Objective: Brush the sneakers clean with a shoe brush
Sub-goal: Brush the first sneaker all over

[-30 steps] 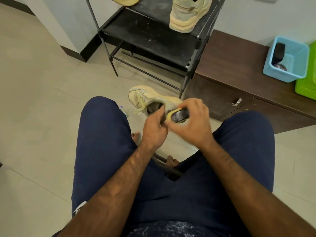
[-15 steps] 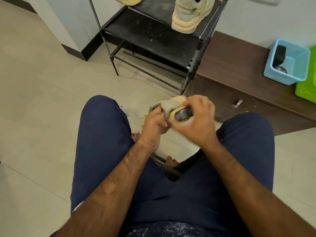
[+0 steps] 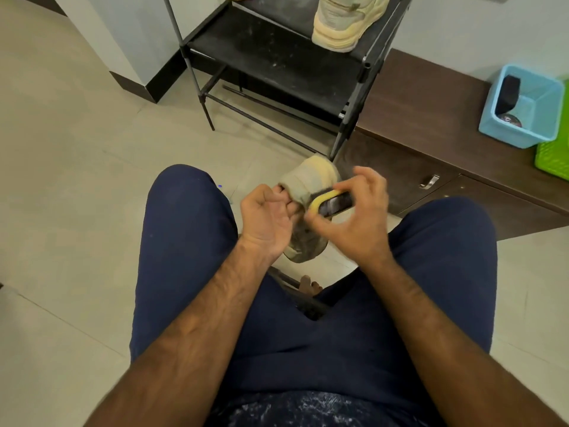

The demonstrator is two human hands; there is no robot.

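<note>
I hold a cream sneaker above the floor between my knees, heel end up, its dirty sole turned toward me. My left hand grips the shoe's left side with fingers curled into it. My right hand holds a yellow-edged shoe brush between thumb and fingers, pressed against the sneaker's right side. A second cream sneaker stands on the black shoe rack ahead.
A dark wooden low cabinet runs to the right of the rack. On it sit a light blue bin holding dark items and a green basket. My bare toes show between my legs on the tiled floor.
The sneaker was turned from lying sideways with its toe to the left to standing heel up, sole toward me. My left hand shifted its hold; the brush stayed against the shoe.
</note>
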